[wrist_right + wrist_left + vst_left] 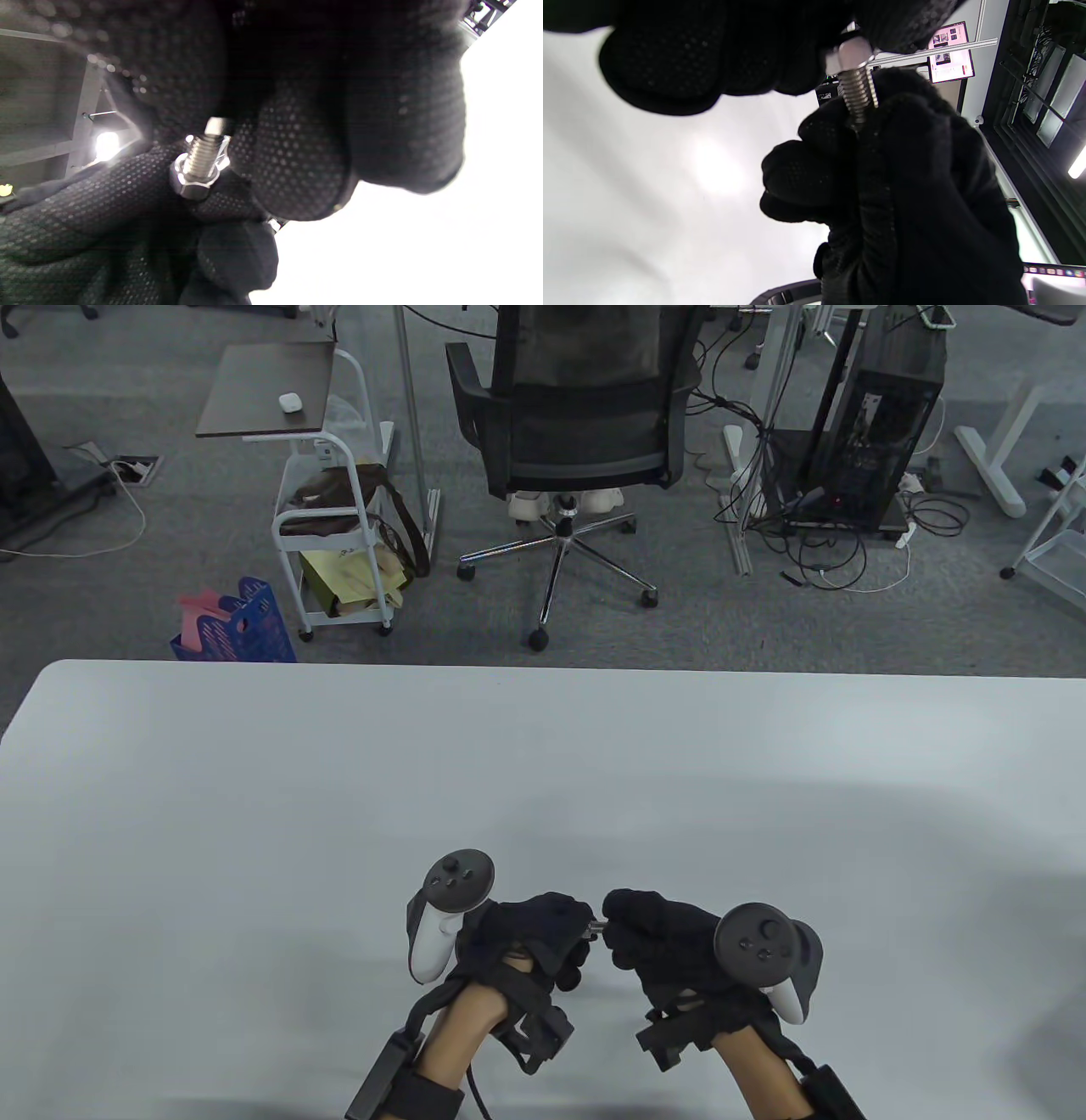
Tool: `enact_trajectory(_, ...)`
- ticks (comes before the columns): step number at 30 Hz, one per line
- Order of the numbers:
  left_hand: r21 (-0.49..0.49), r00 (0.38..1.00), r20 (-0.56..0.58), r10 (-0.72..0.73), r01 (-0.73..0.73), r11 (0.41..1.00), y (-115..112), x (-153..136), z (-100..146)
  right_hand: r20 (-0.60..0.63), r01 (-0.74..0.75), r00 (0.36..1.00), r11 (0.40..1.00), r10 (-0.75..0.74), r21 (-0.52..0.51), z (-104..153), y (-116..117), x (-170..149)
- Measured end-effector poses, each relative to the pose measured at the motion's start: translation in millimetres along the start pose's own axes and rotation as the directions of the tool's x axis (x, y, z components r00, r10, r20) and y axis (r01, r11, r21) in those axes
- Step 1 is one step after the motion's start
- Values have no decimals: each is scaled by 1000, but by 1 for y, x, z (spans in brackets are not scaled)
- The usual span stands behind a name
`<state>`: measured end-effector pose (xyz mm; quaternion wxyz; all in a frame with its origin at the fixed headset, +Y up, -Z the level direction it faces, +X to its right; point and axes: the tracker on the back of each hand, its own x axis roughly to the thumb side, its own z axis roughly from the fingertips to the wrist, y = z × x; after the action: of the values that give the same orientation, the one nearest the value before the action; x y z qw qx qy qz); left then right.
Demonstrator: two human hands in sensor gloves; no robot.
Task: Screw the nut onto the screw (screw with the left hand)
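Observation:
My two gloved hands meet low over the white table (254,814), near its front edge. My right hand (614,931) grips the far part of a steel screw (859,91), whose bare thread shows between the hands (597,926). My left hand (584,930) pinches a steel hex nut (854,53) that sits on the screw's thread. In the right wrist view the nut (190,183) is on the screw (202,152), with the left glove around it and my right fingertips (297,161) over the screw's other end. The screw's head is hidden.
Beyond the table's far edge stand an office chair (577,415), a white rolling cart (335,543), a blue crate (237,623) and a computer tower with cables (882,432).

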<state>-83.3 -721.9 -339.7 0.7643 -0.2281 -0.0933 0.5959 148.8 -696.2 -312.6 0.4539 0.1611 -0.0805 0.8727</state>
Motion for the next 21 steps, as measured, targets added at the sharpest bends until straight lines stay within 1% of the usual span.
enact_trajectory(2, 22, 1000, 5, 12, -12, 1000, 2, 1, 1, -8, 26, 1000, 999, -26, 36, -1, 1, 0)
enact_trajectory(4, 18, 1000, 15, 7, -7, 1000, 2, 2, 2, 0, 9, 1000, 999, -9, 46, -1, 2, 2)
enact_trajectory(7, -54, 999, 38, 18, -16, 998, 0, 2, 1, 36, -43, 998, 999, 42, 30, 0, -1, 6)
enact_trajectory(9, -72, 998, 46, 31, -28, 997, -1, 3, 2, 43, -43, 998, 999, 43, 0, 1, -4, 7)
enact_trajectory(10, -70, 998, 46, 34, -31, 997, -1, 2, 2, 44, -41, 998, 999, 41, -8, 1, -4, 7)
enact_trajectory(12, -12, 999, 32, 32, -32, 999, 0, 1, 4, 46, -30, 998, 999, 30, -12, 1, -5, 7)
enact_trajectory(13, 1, 999, 34, 26, -26, 1000, 0, 1, 3, 46, -30, 998, 999, 30, -14, 1, -5, 7)
enact_trajectory(17, -30, 999, 41, 34, -33, 999, 0, 3, 2, 53, -43, 998, 999, 44, -19, 1, -6, 7)
enact_trajectory(21, -86, 998, 43, 54, -50, 995, -1, 3, 2, 61, -49, 997, 999, 50, -17, 1, -6, 8)
